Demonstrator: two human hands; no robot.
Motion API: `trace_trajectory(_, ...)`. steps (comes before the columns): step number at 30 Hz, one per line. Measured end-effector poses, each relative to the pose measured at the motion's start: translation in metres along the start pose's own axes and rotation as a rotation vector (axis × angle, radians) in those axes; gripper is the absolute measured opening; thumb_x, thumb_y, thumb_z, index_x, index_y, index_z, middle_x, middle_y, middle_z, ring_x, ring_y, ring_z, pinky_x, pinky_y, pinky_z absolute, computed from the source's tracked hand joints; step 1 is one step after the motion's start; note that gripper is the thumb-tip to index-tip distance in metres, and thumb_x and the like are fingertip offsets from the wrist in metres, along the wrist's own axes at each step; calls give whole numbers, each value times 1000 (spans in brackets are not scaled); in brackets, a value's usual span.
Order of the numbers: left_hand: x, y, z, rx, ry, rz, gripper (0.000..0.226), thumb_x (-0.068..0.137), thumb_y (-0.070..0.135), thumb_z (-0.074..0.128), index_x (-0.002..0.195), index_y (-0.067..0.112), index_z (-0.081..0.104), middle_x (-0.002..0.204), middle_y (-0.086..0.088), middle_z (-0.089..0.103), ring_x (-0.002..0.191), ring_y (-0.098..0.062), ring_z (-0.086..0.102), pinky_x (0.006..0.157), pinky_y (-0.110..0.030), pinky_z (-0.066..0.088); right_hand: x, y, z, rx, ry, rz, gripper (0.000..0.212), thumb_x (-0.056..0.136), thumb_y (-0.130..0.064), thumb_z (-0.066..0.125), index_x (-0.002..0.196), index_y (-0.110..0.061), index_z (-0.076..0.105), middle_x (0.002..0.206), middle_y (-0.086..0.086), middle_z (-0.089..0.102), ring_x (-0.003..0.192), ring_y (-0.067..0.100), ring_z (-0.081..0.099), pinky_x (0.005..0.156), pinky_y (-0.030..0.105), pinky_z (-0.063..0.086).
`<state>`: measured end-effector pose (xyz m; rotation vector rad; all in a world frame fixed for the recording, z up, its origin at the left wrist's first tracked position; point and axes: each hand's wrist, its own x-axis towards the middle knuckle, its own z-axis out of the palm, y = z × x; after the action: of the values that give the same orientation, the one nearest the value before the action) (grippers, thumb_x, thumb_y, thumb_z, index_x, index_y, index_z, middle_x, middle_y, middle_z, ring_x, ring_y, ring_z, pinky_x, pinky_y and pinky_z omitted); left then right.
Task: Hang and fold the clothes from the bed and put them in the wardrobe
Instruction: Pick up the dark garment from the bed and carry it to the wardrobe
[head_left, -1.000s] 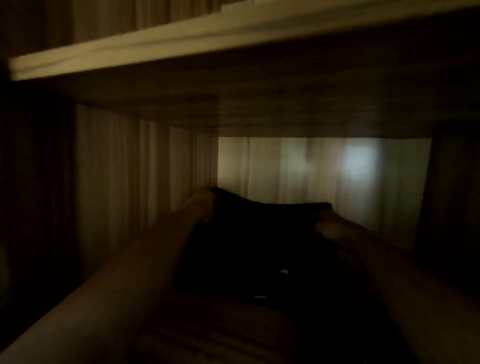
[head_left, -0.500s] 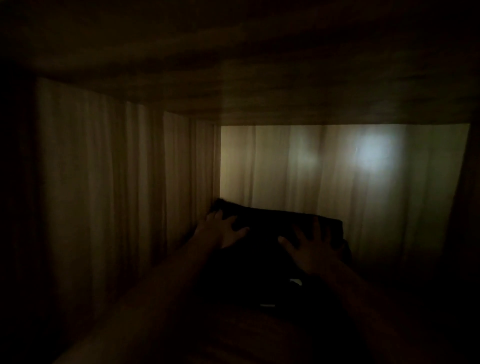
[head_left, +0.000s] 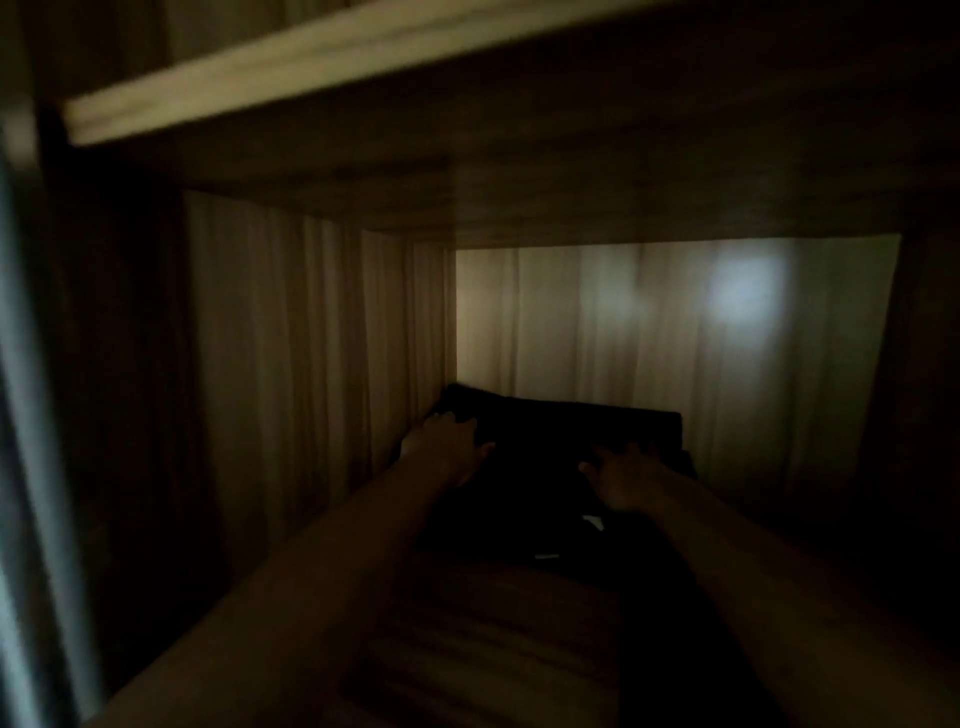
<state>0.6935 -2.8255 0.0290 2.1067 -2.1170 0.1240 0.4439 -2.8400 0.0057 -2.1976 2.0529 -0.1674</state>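
The wardrobe (head_left: 649, 364) fills the view, very dim, with a pale patch of light on its back wall. The front edge of the upper shelf (head_left: 311, 67) shows again across the top; half a second ago it was out of frame, so the head has drawn back a little from the opening. Below lies the lower shelf (head_left: 493, 623), its wood grain just visible in the near part.

The garment (head_left: 545, 467), dark and folded, sits on that shelf, deep in the left rear corner, its far edge at or very near the back wall and its left side near the side wall. A second ago both hands gripped it by its sides and carried it in. Now neither holds it. The left hand (head_left: 447, 447) rests on its far left corner with fingers stretched out. The right hand (head_left: 631, 480) lies on top toward the right, fingers loosely spread, gripping nothing. A small pale tag (head_left: 592, 521) shows near the right wrist.

In my judgement this piece is stowed: the hands pat it flat, and the next step is likely to pull back for the next clothes.
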Motion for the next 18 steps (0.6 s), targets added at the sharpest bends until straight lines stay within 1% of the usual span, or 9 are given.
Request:
trace_trajectory(2, -28, -1, -7, -33, -14, 8, 61, 103, 56, 30, 154, 23, 32, 155, -11, 37, 136, -30, 41, 110, -49, 40, -31, -10, -12, -2, -24, -92, 65, 104, -57, 25, 159, -21, 23, 162, 10, 29, 144, 31, 34, 115, 37, 31)
trace_trajectory(3, -45, 0, -10, -47, -20, 19, 62, 102, 56, 32, 153, 22, 34, 154, -11, 39, 135, -29, 43, 110, -47, 40, -46, -15, -19, 8, -26, -131, 63, 105, -54, 33, 156, -18, 31, 158, 10, 37, 139, 28, 42, 109, 32, 36)
trace_trajectory(4, -62, 0, -15, -54, -30, 27, 64, 101, 58, 34, 154, 20, 33, 155, -10, 38, 136, -29, 43, 111, -45, 39, -61, -18, -24, 13, -33, -149, 67, 102, -58, 38, 154, -17, 36, 156, 8, 41, 135, 26, 46, 104, 30, 38)
trace_trajectory(6, -97, -2, -27, -62, -58, 38, 70, 100, 60, 37, 156, 17, 29, 158, -10, 34, 139, -28, 40, 113, -40, 37, -90, -26, -32, 3, -66, -164, 81, 93, -69, 46, 155, -17, 36, 158, 6, 38, 139, 25, 42, 106, 29, 37)
trace_trajectory(8, -132, -6, -42, -60, -79, 44, 74, 99, 61, 40, 155, 15, 28, 157, -10, 34, 137, -26, 42, 111, -36, 39, -123, -34, -42, -43, -83, -171, 85, 89, -73, 49, 154, -19, 37, 160, 4, 34, 142, 24, 38, 108, 31, 36)
trace_trajectory(10, -162, -14, -53, -49, -92, 35, 74, 99, 60, 43, 155, 13, 29, 156, -10, 36, 135, -26, 44, 109, -35, 41, -155, -42, -49, -69, -59, -210, 77, 90, -70, 51, 147, -19, 47, 154, 4, 42, 134, 23, 45, 98, 29, 41)
trace_trajectory(13, -204, -27, -64, -38, -96, 30, 72, 97, 57, 46, 153, 13, 35, 152, -9, 42, 131, -25, 48, 107, -36, 44, -205, -57, -57, -36, -14, -268, 62, 92, -64, 55, 136, -20, 57, 139, 0, 53, 111, 16, 51, 80, 27, 40)
trace_trajectory(16, -245, -37, -72, -51, -73, 51, 71, 95, 58, 49, 150, 14, 41, 148, -8, 47, 128, -25, 50, 105, -38, 45, -244, -72, -60, 13, 1, -310, 50, 93, -59, 57, 127, -22, 61, 126, -3, 57, 104, 13, 52, 71, 24, 41)
trace_trajectory(18, -272, -42, -75, -76, -31, 70, 66, 93, 58, 50, 143, 15, 49, 141, -7, 53, 123, -25, 53, 101, -38, 46, -267, -84, -60, 22, 16, -341, 46, 94, -57, 57, 124, -23, 61, 117, -5, 56, 103, 13, 52, 68, 22, 40)
